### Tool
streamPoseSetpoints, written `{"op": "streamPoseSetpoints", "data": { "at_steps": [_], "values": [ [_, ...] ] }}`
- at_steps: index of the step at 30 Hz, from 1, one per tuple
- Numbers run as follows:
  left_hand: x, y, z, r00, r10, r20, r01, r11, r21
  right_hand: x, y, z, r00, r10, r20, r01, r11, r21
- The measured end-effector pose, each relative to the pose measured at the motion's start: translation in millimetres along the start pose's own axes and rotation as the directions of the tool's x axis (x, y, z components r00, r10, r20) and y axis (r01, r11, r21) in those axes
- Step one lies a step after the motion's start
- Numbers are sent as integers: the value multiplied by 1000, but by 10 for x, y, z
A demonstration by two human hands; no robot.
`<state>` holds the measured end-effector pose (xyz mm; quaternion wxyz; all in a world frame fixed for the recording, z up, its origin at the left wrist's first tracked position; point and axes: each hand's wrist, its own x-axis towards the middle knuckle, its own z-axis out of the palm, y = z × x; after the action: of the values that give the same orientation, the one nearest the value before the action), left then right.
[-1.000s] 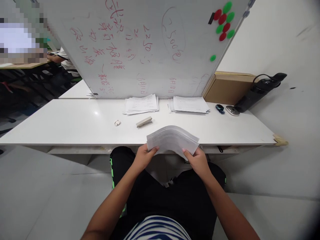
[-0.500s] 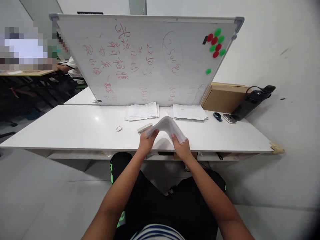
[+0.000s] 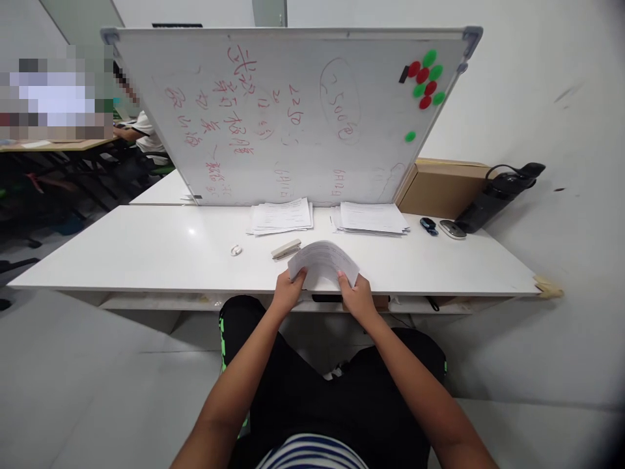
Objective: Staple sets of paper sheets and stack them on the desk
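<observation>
A bundle of printed paper sheets (image 3: 324,253) is bowed upward in an arch between my hands, above the desk's front edge. My left hand (image 3: 289,290) is closed on its left end, thumb on the near side. On the right end, my right hand (image 3: 355,293) grips the sheets the same way. Just beyond my left hand lies a pale stapler (image 3: 286,249), and a small white ring-shaped item (image 3: 236,250) sits farther left. Two stacks of paper rest behind the bundle, a left stack (image 3: 283,216) and a right stack (image 3: 372,217).
A whiteboard (image 3: 303,91) with red writing and round magnets stands along the back of the white desk (image 3: 122,260). At the right are a cardboard box (image 3: 442,189), a black bottle (image 3: 498,195), a mouse (image 3: 452,229) and a dark watch-like item (image 3: 428,225). Another person's arm (image 3: 127,133) shows far left.
The sheets were bent into a sharper, taller arch; now the curve is lower and wider, and print shows on them. Both hands keep their grip. The view has shifted slightly.
</observation>
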<state>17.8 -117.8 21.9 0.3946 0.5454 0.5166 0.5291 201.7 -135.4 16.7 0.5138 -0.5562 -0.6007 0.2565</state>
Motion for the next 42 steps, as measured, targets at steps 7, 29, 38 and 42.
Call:
{"op": "streamPoseSetpoints", "data": {
  "at_steps": [7,29,38,42],
  "values": [
    [22,44,24,997,69,16,-70,993,96,26,86,2,997,67,-43,-68,998,-18],
    [339,107,-57,961,117,252,-197,926,321,-915,518,-860,738,671,78,-638,655,405],
    [961,-12,-472,911,-104,399,-315,449,836,-897,296,-889,711,669,217,-660,528,535],
    [832,44,-603,812,-125,570,-422,549,721,-879,266,-812,713,644,279,-670,508,540]
  ]
}}
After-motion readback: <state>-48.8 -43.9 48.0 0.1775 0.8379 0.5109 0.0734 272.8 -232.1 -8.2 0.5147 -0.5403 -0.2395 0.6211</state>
